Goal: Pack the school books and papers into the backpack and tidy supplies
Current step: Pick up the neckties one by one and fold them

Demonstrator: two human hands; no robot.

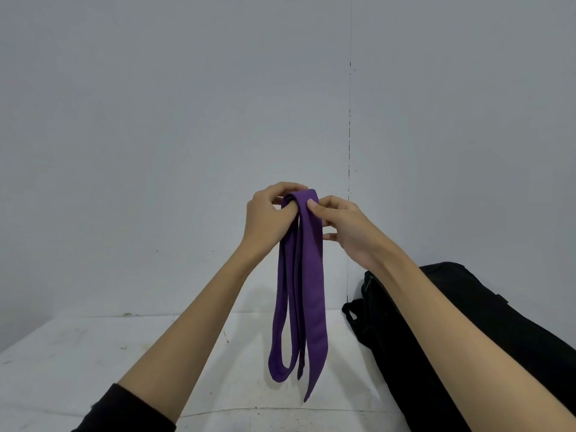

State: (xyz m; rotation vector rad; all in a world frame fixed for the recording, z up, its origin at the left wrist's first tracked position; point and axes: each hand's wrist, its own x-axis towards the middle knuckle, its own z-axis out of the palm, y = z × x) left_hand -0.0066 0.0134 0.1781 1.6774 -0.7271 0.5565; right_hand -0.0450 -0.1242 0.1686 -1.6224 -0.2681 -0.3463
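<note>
Both hands are raised in front of the person, close together at the top of a purple tie (300, 285). Left hand (266, 218) curls its fingers over the folded top from the left side and pinches it; right hand (344, 226) presses its thumb on the front of the fold with the fingers behind, so it too is gripping the cloth. The tie hangs straight down between the forearms in several loops, its lower ends free above the worktop (93, 353) and not touching it, as far as I can tell.

To the right of the right forearm, partly behind it, lies the black backpack (467, 307) on the worktop. Whether its opening is unzipped cannot be told from here. No books or papers show.

Risks, as I judge them:
- The folds are held only at the top. If either hand loosens to re-grip, the loops may slide apart and the tie drop out to its full length.
- The layers hang uneven, one pointed end lower than the rest, so folding again from here may give a lopsided bundle.
- Carrying it to the backpack means swinging right across the right arm; the dangling ends could catch on the bag's strap (352, 313) or drag on the worktop.
- A closed bag would need a hand freed, leaving one hand to keep the fold.
</note>
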